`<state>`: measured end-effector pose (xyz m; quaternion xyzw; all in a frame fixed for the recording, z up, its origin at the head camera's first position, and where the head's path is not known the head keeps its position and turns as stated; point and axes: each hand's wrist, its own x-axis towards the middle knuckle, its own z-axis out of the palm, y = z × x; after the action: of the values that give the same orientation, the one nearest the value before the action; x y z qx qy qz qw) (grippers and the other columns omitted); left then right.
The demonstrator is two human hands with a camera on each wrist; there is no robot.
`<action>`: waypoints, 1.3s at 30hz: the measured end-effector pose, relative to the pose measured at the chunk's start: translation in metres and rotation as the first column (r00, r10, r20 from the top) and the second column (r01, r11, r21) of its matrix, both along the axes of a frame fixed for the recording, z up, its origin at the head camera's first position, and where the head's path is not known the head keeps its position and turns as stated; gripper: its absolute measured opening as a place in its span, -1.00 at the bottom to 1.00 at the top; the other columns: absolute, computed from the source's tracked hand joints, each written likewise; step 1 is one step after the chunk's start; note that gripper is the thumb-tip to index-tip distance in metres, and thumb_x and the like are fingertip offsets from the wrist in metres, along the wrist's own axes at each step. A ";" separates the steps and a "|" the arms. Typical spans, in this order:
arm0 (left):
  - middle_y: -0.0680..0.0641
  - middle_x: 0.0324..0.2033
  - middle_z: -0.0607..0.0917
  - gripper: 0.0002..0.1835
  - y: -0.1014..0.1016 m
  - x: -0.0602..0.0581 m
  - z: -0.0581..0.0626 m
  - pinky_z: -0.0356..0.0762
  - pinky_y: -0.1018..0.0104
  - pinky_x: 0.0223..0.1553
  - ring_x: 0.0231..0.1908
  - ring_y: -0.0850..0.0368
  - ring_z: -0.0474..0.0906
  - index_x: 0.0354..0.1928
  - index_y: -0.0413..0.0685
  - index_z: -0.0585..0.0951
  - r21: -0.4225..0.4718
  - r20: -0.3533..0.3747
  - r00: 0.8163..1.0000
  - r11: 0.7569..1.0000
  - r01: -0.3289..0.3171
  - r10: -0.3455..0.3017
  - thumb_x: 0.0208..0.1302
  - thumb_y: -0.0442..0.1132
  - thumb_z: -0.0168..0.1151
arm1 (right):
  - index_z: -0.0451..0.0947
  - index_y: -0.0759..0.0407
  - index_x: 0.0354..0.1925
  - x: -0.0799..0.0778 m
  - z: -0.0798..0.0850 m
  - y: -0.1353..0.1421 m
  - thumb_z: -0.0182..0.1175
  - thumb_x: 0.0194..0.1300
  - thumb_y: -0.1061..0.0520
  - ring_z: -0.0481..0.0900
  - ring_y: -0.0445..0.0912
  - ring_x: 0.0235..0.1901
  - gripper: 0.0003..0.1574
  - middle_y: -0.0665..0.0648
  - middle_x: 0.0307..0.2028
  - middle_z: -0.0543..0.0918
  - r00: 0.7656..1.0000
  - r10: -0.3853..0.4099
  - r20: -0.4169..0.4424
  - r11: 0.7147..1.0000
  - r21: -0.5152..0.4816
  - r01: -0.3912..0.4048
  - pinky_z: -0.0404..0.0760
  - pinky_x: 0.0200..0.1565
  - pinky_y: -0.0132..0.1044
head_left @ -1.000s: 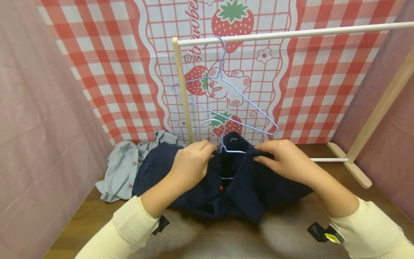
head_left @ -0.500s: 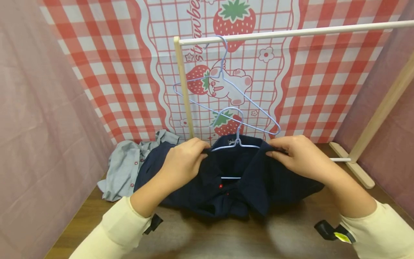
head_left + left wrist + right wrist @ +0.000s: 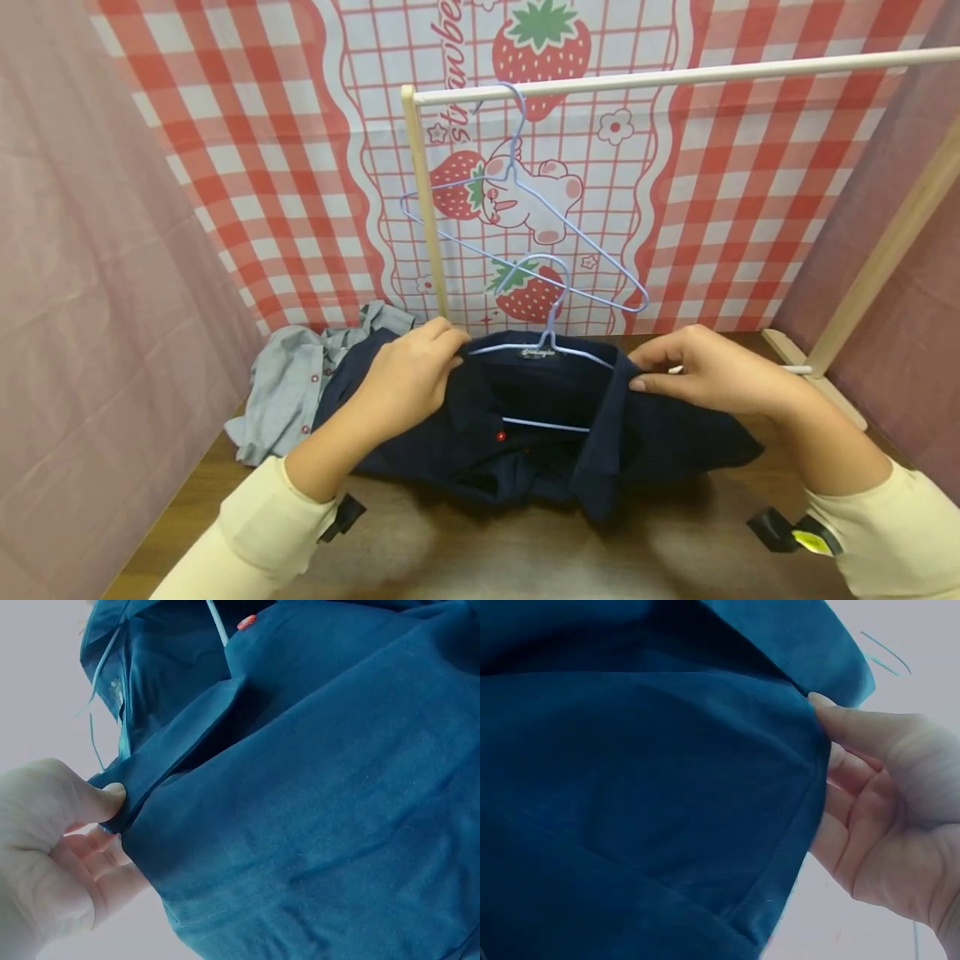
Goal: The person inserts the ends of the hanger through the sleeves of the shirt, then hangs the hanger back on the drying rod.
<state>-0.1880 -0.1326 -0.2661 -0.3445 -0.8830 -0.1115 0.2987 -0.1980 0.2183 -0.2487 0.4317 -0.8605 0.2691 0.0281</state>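
A dark navy shirt (image 3: 660,442) with red buttons spreads between the two hands, its collar opened wide. Inside it sits a light blue wire hanger (image 3: 553,321), its hook rising above the collar and its lower bar crossing the opening. My left hand (image 3: 411,367) pinches the shirt at the left side of the collar; the left wrist view shows the thumb (image 3: 112,793) on top of the cloth. At the right side of the collar my right hand (image 3: 701,371) pinches the fabric between thumb and fingers, also seen in the right wrist view.
A second blue hanger (image 3: 600,250) hangs from the white rail (image 3: 675,77) of a wooden rack. Left of the navy shirt lies a crumpled grey shirt (image 3: 281,392) with red buttons. A checked strawberry cloth (image 3: 262,167) covers the back, above the brown wooden table (image 3: 465,550).
Both hands have moved apart, spreading the collar wider. The hanger in the shirt has shifted right and now sits centred at the neck, with more of its shoulders showing.
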 end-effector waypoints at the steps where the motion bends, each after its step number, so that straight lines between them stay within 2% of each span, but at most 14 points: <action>1: -0.04 -0.26 0.64 -0.82 0.000 0.000 0.000 0.63 0.13 -0.41 -0.27 0.01 0.64 -0.12 -0.15 0.65 0.000 0.008 1.000 1.000 0.000 0.000 0.22 -0.39 0.33 | 0.70 0.12 -0.19 0.000 0.000 0.001 0.37 0.18 0.25 0.55 -0.28 -0.38 -0.81 -0.13 -0.32 0.68 1.000 -0.003 -0.023 1.000 0.020 0.003 0.65 -0.28 -0.35; 3: -0.04 -0.25 0.64 -0.81 0.000 0.000 0.000 0.64 0.13 -0.39 -0.25 0.01 0.65 -0.12 -0.15 0.65 -0.002 0.014 1.000 1.000 -0.001 0.001 0.22 -0.38 0.33 | 0.70 0.15 -0.17 0.001 0.001 0.003 0.41 0.13 0.26 0.58 -0.28 -0.36 -0.76 -0.10 -0.28 0.70 0.997 -0.034 -0.073 0.998 0.056 0.038 0.66 -0.29 -0.33; 5: -0.05 -0.25 0.64 -0.81 0.000 0.000 -0.001 0.64 0.13 -0.39 -0.26 0.01 0.65 -0.12 -0.15 0.66 -0.002 0.011 1.000 1.000 -0.009 0.009 0.22 -0.38 0.34 | 0.69 0.16 -0.11 0.005 0.003 0.004 0.43 0.10 0.27 0.61 -0.26 -0.31 -0.67 -0.07 -0.22 0.71 0.990 -0.104 -0.093 0.992 0.061 0.110 0.66 -0.29 -0.33; 8: -0.05 -0.26 0.64 -0.81 0.000 -0.002 -0.003 0.64 0.13 -0.40 -0.29 0.01 0.65 -0.12 -0.15 0.67 0.003 0.001 1.000 1.000 -0.027 0.027 0.21 -0.39 0.34 | 0.65 0.13 -0.01 0.011 0.008 0.005 0.44 0.10 0.25 0.65 -0.22 -0.24 -0.57 -0.04 -0.15 0.71 0.970 -0.203 -0.131 0.978 0.021 0.207 0.64 -0.26 -0.32; 10: -0.05 -0.27 0.64 -0.81 0.000 -0.003 -0.004 0.64 0.13 -0.42 -0.31 0.01 0.65 -0.12 -0.15 0.67 0.011 -0.003 0.999 0.999 -0.036 0.036 0.20 -0.39 0.35 | 0.63 0.10 0.03 0.015 0.010 0.003 0.42 0.14 0.21 0.66 -0.21 -0.22 -0.55 -0.04 -0.12 0.70 0.963 -0.245 -0.113 0.970 -0.033 0.243 0.63 -0.23 -0.34; 13: -0.04 -0.28 0.63 -0.81 0.001 -0.003 -0.004 0.63 0.15 -0.43 -0.32 0.02 0.65 -0.13 -0.15 0.67 0.024 -0.011 0.999 0.999 -0.032 0.032 0.20 -0.39 0.35 | 0.64 0.12 0.03 0.014 0.010 -0.003 0.42 0.15 0.17 0.66 -0.22 -0.25 -0.57 -0.03 -0.14 0.71 0.962 -0.237 -0.138 0.971 -0.066 0.230 0.64 -0.24 -0.34; 17: -0.03 -0.30 0.62 -0.82 0.004 -0.003 -0.003 0.61 0.19 -0.48 -0.36 0.05 0.63 -0.14 -0.15 0.67 0.041 -0.035 0.999 0.999 -0.012 0.014 0.20 -0.40 0.34 | 0.69 0.21 -0.09 0.009 0.002 -0.014 0.46 0.09 0.18 0.63 -0.26 -0.38 -0.63 -0.03 -0.28 0.72 0.959 -0.198 -0.202 0.980 -0.039 0.194 0.65 -0.34 -0.30; 21: -0.02 -0.31 0.62 -0.82 0.008 -0.003 -0.002 0.60 0.19 -0.50 -0.36 0.06 0.63 -0.15 -0.13 0.67 0.046 -0.056 0.998 0.999 -0.012 0.015 0.20 -0.39 0.34 | 0.70 0.22 -0.22 0.004 -0.004 -0.021 0.48 0.03 0.24 0.53 -0.30 -0.50 -0.72 -0.07 -0.41 0.69 0.940 -0.153 -0.304 0.988 -0.022 0.153 0.60 -0.46 -0.31; 23: -0.02 -0.31 0.62 -0.83 0.009 -0.003 -0.002 0.60 0.18 -0.50 -0.35 0.05 0.64 -0.15 -0.12 0.67 0.049 -0.060 0.998 0.999 -0.017 0.020 0.20 -0.39 0.34 | 0.70 0.22 -0.24 0.003 -0.005 -0.022 0.48 0.02 0.27 0.50 -0.30 -0.51 -0.74 -0.07 -0.43 0.68 0.937 -0.140 -0.321 0.990 -0.021 0.140 0.56 -0.48 -0.31; 28: -0.02 -0.28 0.64 -0.81 0.012 -0.006 0.000 0.63 0.16 -0.44 -0.31 0.04 0.65 -0.13 -0.12 0.68 0.091 -0.054 0.999 0.996 0.007 -0.002 0.21 -0.38 0.35 | 0.64 0.17 -0.28 0.005 -0.006 -0.021 0.48 -0.02 0.31 0.49 -0.27 -0.53 -0.71 -0.10 -0.47 0.62 0.904 -0.156 -0.397 0.986 -0.009 0.166 0.53 -0.48 -0.27; 32: -0.03 -0.23 0.67 -0.77 0.012 -0.009 0.004 0.63 0.17 -0.30 -0.25 0.05 0.64 -0.10 -0.11 0.69 0.158 -0.010 0.998 0.986 0.057 -0.057 0.18 -0.37 0.39 | 0.61 0.16 -0.28 0.006 -0.007 -0.015 0.50 -0.07 0.34 0.47 -0.26 -0.54 -0.65 -0.10 -0.48 0.60 0.874 -0.170 -0.454 0.983 -0.019 0.181 0.52 -0.49 -0.26; 36: -0.06 -0.20 0.67 -0.73 0.008 -0.011 0.008 0.63 0.27 -0.21 -0.23 0.09 0.63 -0.09 -0.14 0.68 0.251 0.088 0.988 0.963 0.098 -0.123 0.13 -0.36 0.43 | 0.62 0.15 -0.28 0.007 -0.010 -0.005 0.52 -0.11 0.33 0.47 -0.27 -0.52 -0.62 -0.10 -0.45 0.61 0.868 -0.180 -0.463 0.982 -0.035 0.185 0.52 -0.49 -0.29; 39: -0.08 -0.17 0.66 -0.71 0.003 -0.013 0.011 0.64 0.31 -0.17 -0.18 0.08 0.63 -0.09 -0.17 0.68 0.332 0.166 0.974 0.939 0.093 -0.156 0.11 -0.36 0.45 | 0.62 0.13 -0.28 0.009 -0.012 0.003 0.52 -0.15 0.34 0.44 -0.30 -0.50 -0.59 -0.13 -0.45 0.58 0.862 -0.178 -0.475 0.983 -0.046 0.177 0.50 -0.49 -0.32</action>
<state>-0.2007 -0.1299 -0.2555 -0.3342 -0.8536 -0.3054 0.2577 -0.1890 0.2216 -0.2603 0.4036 -0.8629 0.1512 0.2640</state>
